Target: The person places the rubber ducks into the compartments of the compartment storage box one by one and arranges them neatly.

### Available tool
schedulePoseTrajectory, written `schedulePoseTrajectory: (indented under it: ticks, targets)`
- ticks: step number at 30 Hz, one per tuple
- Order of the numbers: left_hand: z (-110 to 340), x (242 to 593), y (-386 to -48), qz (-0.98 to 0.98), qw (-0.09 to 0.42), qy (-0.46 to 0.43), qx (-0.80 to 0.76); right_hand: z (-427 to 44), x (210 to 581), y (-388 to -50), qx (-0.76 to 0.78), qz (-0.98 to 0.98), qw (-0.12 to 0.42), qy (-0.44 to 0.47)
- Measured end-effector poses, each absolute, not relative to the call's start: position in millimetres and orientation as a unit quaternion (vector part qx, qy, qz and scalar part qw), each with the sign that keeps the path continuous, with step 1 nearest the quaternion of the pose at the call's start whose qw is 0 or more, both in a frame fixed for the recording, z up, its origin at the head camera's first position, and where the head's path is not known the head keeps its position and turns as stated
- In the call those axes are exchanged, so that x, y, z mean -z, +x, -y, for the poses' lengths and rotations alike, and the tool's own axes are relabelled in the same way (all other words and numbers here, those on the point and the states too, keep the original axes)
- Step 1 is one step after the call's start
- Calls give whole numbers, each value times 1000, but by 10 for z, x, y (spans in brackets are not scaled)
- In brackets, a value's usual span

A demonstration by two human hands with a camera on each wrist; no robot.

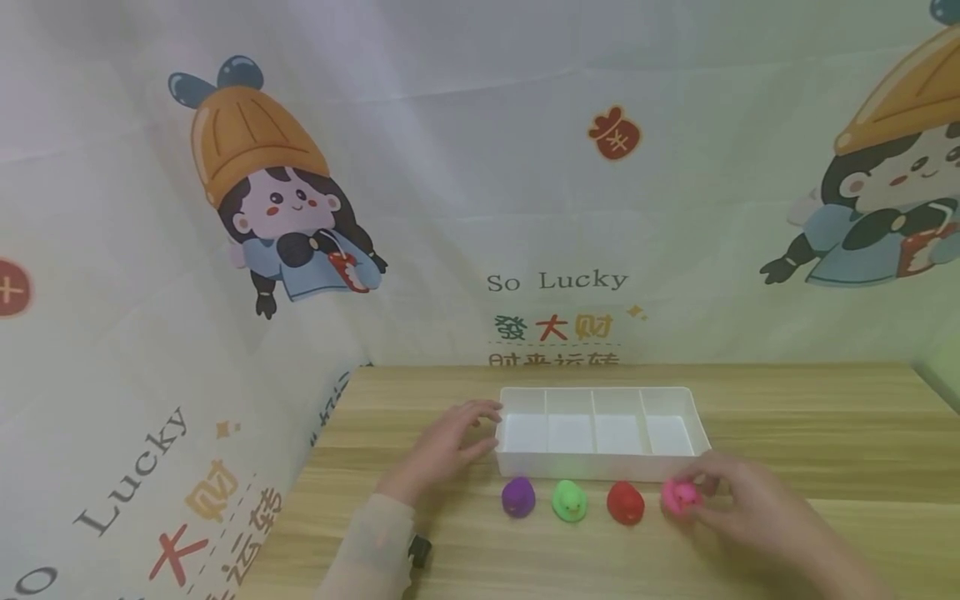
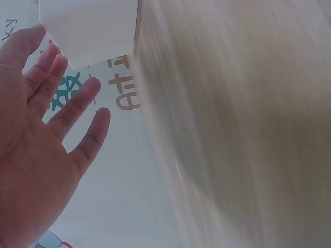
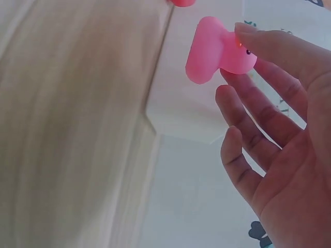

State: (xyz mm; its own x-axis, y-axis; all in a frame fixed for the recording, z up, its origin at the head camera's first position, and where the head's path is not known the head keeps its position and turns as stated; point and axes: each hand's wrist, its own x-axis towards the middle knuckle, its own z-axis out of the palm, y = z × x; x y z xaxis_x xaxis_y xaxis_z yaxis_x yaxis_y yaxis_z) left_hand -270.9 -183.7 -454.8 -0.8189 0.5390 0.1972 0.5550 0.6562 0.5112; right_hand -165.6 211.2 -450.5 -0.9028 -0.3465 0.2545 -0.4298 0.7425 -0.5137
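Your right hand has the pink duck pinched by its head between the thumb and the nearest fingers; the other fingers stand off it. That is a small hold on a round, smooth-looking part, so a twist or too hard a squeeze could let the duck roll out. You have it just on the near side of the tray, by its right end; I can't tell whether it touches the surface. With your fingers so near that corner, a low move to the far side could knock the wall.

Your left hand is spread wide at the tray's left end, holding nothing; its fingertips may only brush the wall, so a bump could turn or slide the tray. To the left of your pinch, the red duck, green duck and purple duck stand in a row, and a sideways sweep could tip the red one.
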Motion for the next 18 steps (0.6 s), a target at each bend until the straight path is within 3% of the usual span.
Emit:
schedulePoseTrajectory:
  ticks: [8,18]
  targets:
    - [1855,4567,-2694,908,6,-295,296,-2099,4429,-1716,-293,902,143,282]
    - [1847,4546,-2693,905,5,-295,305,-2044,4310,-1784,-266,895,188,304]
